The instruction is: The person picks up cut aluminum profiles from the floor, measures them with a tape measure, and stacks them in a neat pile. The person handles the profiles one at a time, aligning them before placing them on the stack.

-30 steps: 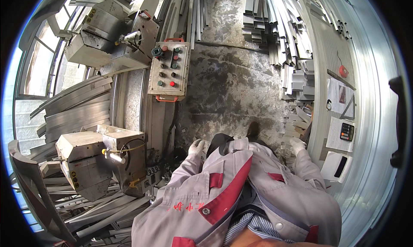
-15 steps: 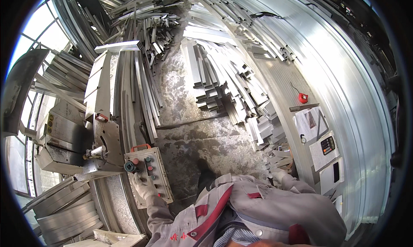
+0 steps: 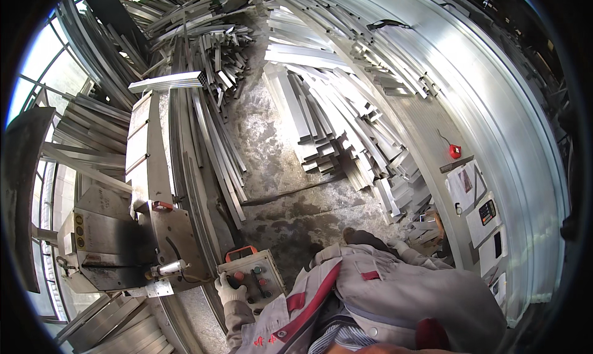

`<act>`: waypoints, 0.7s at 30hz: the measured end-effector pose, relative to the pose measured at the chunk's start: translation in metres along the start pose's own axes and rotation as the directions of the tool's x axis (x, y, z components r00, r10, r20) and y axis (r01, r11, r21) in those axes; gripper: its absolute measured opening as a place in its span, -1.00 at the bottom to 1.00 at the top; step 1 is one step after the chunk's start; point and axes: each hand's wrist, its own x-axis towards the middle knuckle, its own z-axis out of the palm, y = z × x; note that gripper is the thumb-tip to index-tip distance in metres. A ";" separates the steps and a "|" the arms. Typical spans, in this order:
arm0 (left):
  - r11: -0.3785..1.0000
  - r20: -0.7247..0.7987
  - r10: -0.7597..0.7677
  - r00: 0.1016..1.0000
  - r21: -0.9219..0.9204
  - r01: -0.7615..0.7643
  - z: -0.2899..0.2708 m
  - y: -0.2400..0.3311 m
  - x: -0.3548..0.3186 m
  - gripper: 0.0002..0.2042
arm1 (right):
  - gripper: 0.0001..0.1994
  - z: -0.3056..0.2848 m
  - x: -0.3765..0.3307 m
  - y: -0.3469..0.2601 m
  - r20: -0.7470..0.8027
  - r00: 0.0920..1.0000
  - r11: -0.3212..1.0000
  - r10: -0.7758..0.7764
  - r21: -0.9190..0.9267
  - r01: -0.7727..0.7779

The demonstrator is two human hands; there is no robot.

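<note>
the box [image 3: 272, 271] lies face up, its near end hidden behind the jacket [image 3: 401, 292], with buttons [image 3: 257, 270] on its face and an orange handle [image 3: 241, 253] at its far end. the gloved left hand [image 3: 230, 290] is at the box's left edge, its fingers loosely curled about a dark knob [image 3: 234, 282]; whether they grip, press or merely touch it, i cannot tell. the right hand [image 3: 400, 248] is well to the right of the box, small and partly hidden, so its state cannot be told.

for good control, the left palm would best be steadied against the box's edge while one finger or the thumb works alone, squarely on one control, since the buttons stand close together. the sleeve [image 3: 239, 320] is best kept off the box's face. the machine [image 3: 179, 243] stands just left of the box, so a look at it before using any control seems wise. bars [image 3: 216, 159] lie beyond the box, and the tabletop [image 3: 426, 118] is well to its right.
</note>
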 end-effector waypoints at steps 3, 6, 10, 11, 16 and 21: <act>0.995 0.010 -0.045 0.999 0.090 0.043 -0.006 0.015 -0.008 -0.09 | -0.58 -0.012 0.039 -0.009 0.005 0.998 0.994 -0.065 -0.091 0.065; 0.989 0.012 -0.048 0.999 0.138 0.045 -0.016 0.026 -0.010 -0.13 | -0.59 -0.028 0.098 -0.027 0.013 1.000 0.957 -0.021 -0.289 0.024; 0.992 0.018 -0.024 1.000 0.125 0.021 -0.023 0.015 0.000 -0.18 | -0.68 -0.033 0.121 -0.052 -0.287 0.919 0.963 -0.269 -0.062 0.262; 0.994 0.006 -0.025 1.000 0.110 0.024 -0.023 0.009 0.006 -0.19 | -0.70 -0.039 0.128 -0.061 -0.246 0.935 0.966 -0.258 -0.040 0.256; 0.989 -0.233 -0.094 0.968 0.085 0.117 -0.019 -0.010 0.031 -0.23 | -0.68 -0.045 0.133 -0.077 -0.097 0.988 0.993 -0.118 -0.027 0.115; 0.883 -0.059 -0.020 0.998 -0.469 -0.010 -0.008 0.052 0.055 -0.38 | -0.52 -0.047 0.112 -0.054 -0.103 0.991 0.994 -0.086 -0.077 0.078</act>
